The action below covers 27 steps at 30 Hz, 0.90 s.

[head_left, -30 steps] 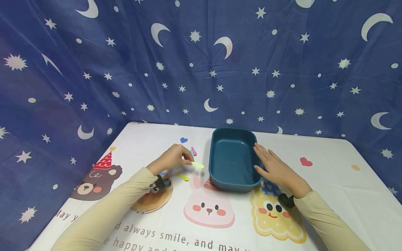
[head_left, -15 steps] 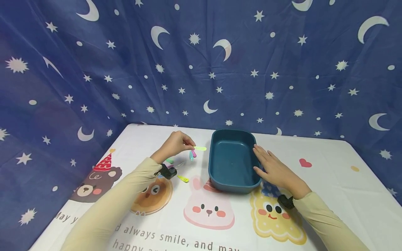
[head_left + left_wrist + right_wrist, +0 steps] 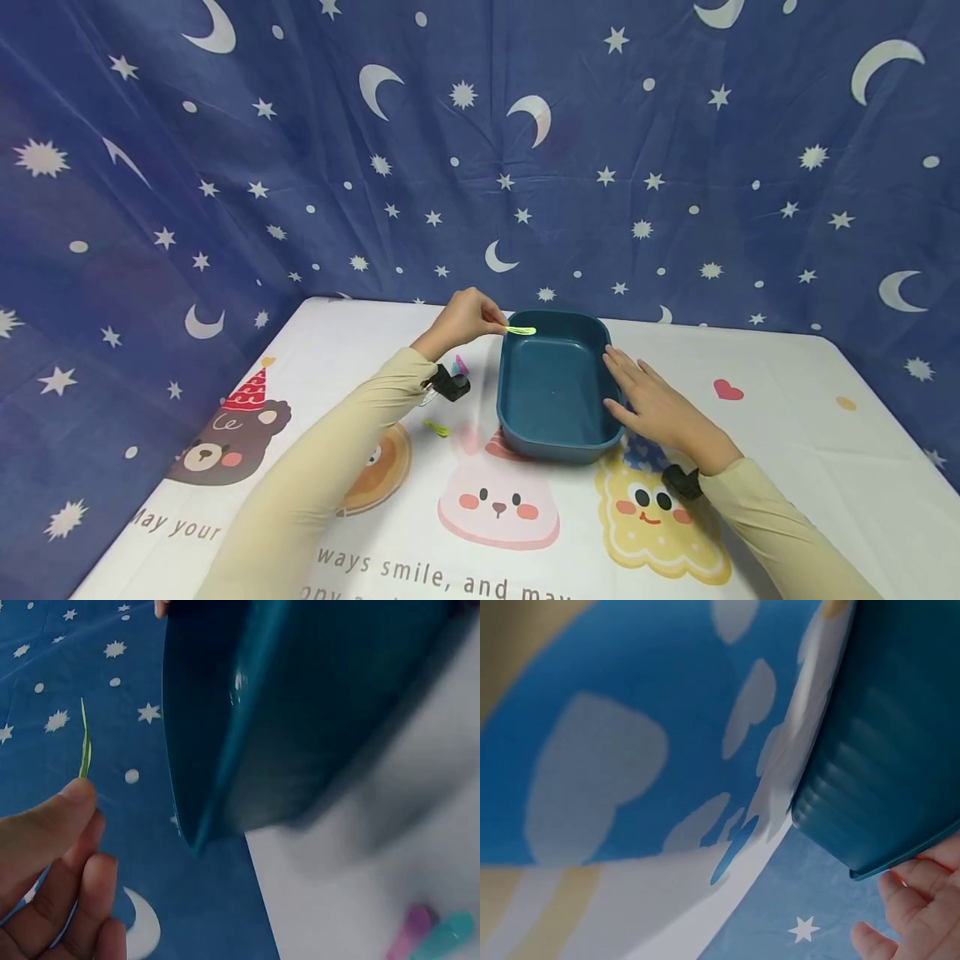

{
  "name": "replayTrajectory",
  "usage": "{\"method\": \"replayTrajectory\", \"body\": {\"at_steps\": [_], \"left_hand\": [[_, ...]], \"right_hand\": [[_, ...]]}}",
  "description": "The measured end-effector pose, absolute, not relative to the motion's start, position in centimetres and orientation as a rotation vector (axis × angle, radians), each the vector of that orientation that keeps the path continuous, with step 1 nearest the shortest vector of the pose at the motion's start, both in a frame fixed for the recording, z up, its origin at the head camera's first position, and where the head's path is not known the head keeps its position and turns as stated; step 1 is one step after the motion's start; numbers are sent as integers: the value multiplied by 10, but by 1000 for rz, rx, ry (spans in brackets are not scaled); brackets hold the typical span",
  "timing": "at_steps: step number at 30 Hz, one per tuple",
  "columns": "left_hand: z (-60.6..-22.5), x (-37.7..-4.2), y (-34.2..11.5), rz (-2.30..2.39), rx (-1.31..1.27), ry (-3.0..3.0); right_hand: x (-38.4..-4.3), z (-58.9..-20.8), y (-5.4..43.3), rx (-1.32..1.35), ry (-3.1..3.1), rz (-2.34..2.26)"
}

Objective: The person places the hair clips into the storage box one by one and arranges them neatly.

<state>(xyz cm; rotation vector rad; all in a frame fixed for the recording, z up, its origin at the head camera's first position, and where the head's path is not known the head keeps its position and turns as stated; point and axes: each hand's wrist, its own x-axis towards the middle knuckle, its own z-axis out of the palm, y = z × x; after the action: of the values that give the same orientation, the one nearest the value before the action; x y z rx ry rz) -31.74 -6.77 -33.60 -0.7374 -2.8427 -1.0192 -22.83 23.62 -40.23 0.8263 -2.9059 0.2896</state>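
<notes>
A yellow-green clip [image 3: 521, 331] is pinched between thumb and finger of the left hand [image 3: 472, 318], held up at the far left corner of a dark teal bin [image 3: 555, 392], whose right side is touched by the straight-fingered right hand [image 3: 652, 408]. Left of the bin, a pink clip [image 3: 411, 934], a turquoise clip [image 3: 444, 937] and a yellow clip [image 3: 436, 428] are seen. A transfer binward appears under way; next, rightward travel and a loosened pinch seem called for.

A lime clip [image 3: 521, 331] is held near the upright teal bin [image 3: 557, 451].
</notes>
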Motion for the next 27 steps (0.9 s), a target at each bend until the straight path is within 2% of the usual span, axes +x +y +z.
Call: {"method": "replayTrajectory", "body": {"at_steps": [14, 27], "left_hand": [[-332, -332, -7, -954, -807, -2863], [-348, -346, 22, -850, -683, -2929]], "right_hand": [[-232, -395, 241, 782, -2967, 334], [-233, -397, 242, 779, -2984, 328]]}}
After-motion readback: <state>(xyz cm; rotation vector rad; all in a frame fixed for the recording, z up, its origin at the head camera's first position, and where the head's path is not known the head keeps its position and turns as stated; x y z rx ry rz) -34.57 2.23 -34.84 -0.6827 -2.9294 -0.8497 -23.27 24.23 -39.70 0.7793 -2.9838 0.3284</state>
